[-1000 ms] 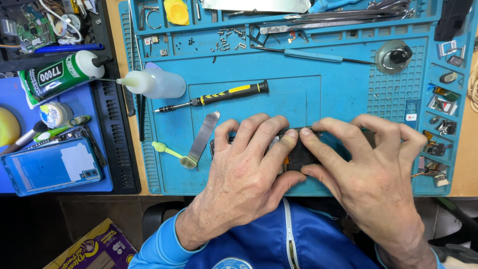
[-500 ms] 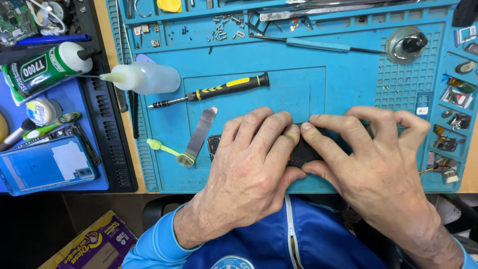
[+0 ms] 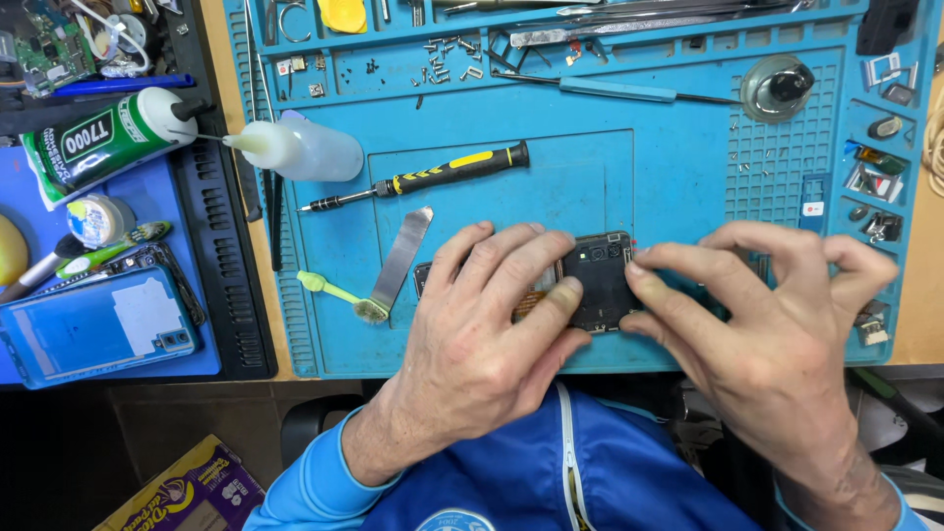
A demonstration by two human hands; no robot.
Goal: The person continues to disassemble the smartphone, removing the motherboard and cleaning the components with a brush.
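An opened dark phone [image 3: 600,280] lies flat near the front edge of the blue repair mat [image 3: 610,167], its inner black plate showing. My left hand [image 3: 482,324] lies over its left part, fingers curled and thumb pressing on the plate. My right hand [image 3: 777,324] is at its right side, thumb and forefinger pinched at the phone's upper right edge. Whether anything small sits between those fingertips is hidden.
A black-and-yellow screwdriver [image 3: 423,182], a metal pry blade [image 3: 401,258], a green brush [image 3: 339,293] and a squeeze bottle [image 3: 295,149] lie left of my hands. Loose screws [image 3: 452,54] and tweezers fill the mat's back trays. A blue phone cover [image 3: 93,324] and a glue tube [image 3: 98,138] lie far left.
My right hand has drawn back to the right and lifted, uncovering the phone's dark middle plate. The left hand stays pressed on the phone's left part.
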